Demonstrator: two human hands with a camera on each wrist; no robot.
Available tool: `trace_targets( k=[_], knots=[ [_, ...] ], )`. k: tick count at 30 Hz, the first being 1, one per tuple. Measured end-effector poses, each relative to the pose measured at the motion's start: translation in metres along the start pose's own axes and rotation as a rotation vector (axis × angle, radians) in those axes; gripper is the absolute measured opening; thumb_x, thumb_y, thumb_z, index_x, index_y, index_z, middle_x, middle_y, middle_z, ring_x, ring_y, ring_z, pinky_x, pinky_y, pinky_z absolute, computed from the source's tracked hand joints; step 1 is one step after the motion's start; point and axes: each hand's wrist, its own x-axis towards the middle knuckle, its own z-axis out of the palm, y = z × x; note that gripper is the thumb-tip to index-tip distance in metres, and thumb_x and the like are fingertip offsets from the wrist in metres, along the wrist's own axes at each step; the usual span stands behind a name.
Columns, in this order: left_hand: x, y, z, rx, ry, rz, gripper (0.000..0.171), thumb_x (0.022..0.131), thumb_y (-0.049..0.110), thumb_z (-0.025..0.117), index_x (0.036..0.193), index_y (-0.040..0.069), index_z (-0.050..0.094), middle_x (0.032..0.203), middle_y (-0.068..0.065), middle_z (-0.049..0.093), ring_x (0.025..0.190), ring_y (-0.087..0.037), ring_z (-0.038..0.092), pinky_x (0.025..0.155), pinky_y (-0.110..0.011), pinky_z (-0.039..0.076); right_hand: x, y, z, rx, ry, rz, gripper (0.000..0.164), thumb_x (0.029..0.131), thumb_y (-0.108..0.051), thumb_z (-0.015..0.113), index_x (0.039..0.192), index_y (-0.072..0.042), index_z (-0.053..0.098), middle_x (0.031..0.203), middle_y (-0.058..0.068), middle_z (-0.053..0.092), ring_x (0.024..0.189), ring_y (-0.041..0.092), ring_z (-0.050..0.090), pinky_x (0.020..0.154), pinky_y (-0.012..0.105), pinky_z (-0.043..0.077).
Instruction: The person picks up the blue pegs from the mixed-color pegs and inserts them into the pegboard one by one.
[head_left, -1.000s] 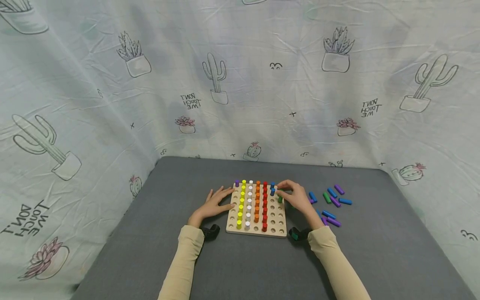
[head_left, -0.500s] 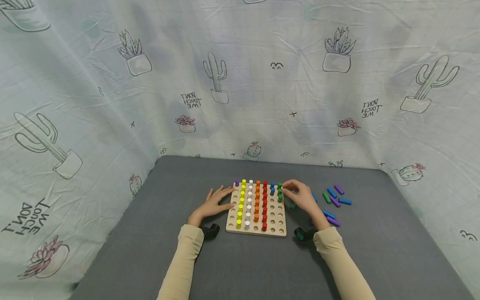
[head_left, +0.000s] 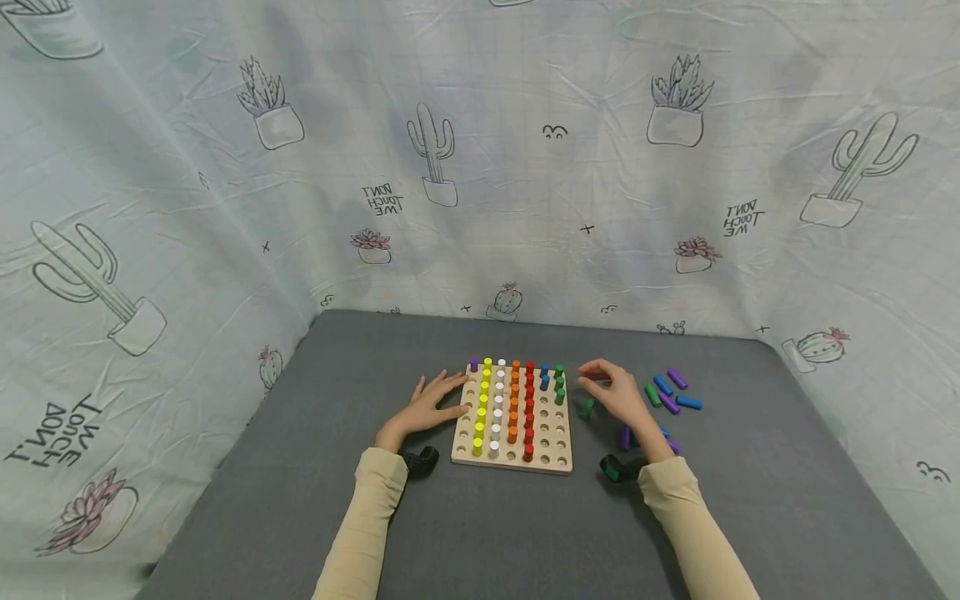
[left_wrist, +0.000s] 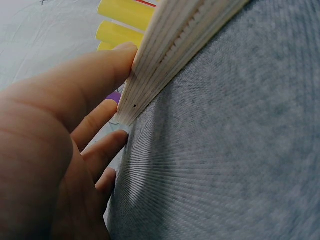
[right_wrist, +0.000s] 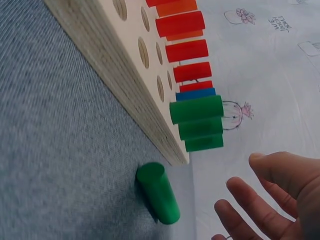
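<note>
A wooden pegboard (head_left: 517,465) holds upright columns of yellow pegs (head_left: 481,414), white pegs (head_left: 497,416), orange pegs (head_left: 513,404) and red pegs (head_left: 529,421). Two blue pegs (head_left: 544,382), three green pegs (head_left: 559,384) and one purple peg (head_left: 474,364) stand at its far side. My left hand (head_left: 427,408) rests at the left edge, fingers spread, thumb touching the board in the left wrist view. Right of the board hovers my right hand (head_left: 615,394), holding nothing, its fingers loosely bent. Below it lies a loose green peg (right_wrist: 159,195).
Loose purple, blue and green pegs lie on the grey table (head_left: 480,533) to the right, including a purple peg (head_left: 677,379) and a blue peg (head_left: 689,402). My right forearm partly hides some of them. A patterned curtain (head_left: 480,167) hangs behind the table.
My right hand has drawn away rightward from the board's far right corner, leaving a green peg standing there and uncovering the loose green peg. The left hand has stayed in place.
</note>
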Motion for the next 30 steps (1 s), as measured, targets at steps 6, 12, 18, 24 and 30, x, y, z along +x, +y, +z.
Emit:
trace_targets(
  k=[6,12,18,24,30],
  knots=[
    [0.001,-0.001,0.001,0.009,-0.011,-0.009,0.067,0.082,0.051,0.051,0.139,0.026,0.026,0.144,0.002,0.022,0.135,-0.021,0.004,0.104,-0.048,-0.011,-0.006,0.004,-0.006,0.001,0.014,-0.005,0.027,0.085,-0.025,0.058,0.104,-0.006,0.06,0.102,0.009,0.062,0.095,0.026,0.056,0.079,0.045,0.045],
    [0.001,0.0,0.0,0.004,-0.012,-0.009,0.066,0.082,0.05,0.052,0.139,0.026,0.026,0.144,0.001,0.022,0.135,-0.022,0.004,0.104,-0.048,-0.012,-0.009,0.01,-0.013,0.019,0.018,0.024,0.029,0.084,-0.025,0.059,0.105,-0.004,0.059,0.102,0.009,0.062,0.094,0.025,0.056,0.079,0.043,0.047],
    [0.0,0.0,0.0,0.01,-0.008,-0.022,0.067,0.082,0.051,0.051,0.138,0.027,0.025,0.144,0.002,0.022,0.135,-0.02,0.004,0.105,-0.047,-0.011,-0.013,0.015,-0.021,0.012,0.02,0.027,0.03,0.084,-0.026,0.059,0.106,-0.005,0.059,0.103,0.01,0.061,0.095,0.026,0.055,0.079,0.044,0.047],
    [-0.001,0.001,0.0,0.006,-0.006,-0.013,0.066,0.082,0.05,0.051,0.138,0.026,0.026,0.144,0.001,0.023,0.135,-0.022,0.004,0.104,-0.048,-0.011,-0.018,0.019,-0.027,-0.003,0.031,0.038,0.032,0.084,-0.026,0.059,0.108,-0.004,0.058,0.104,0.011,0.061,0.096,0.027,0.055,0.079,0.044,0.047],
    [0.0,0.001,0.0,0.008,-0.005,-0.019,0.067,0.082,0.051,0.051,0.138,0.027,0.026,0.144,0.002,0.023,0.135,-0.021,0.004,0.105,-0.048,-0.011,-0.022,0.023,-0.032,-0.013,0.056,0.035,0.031,0.086,-0.023,0.057,0.109,-0.003,0.058,0.104,0.013,0.061,0.096,0.028,0.055,0.079,0.044,0.047]
  ],
)
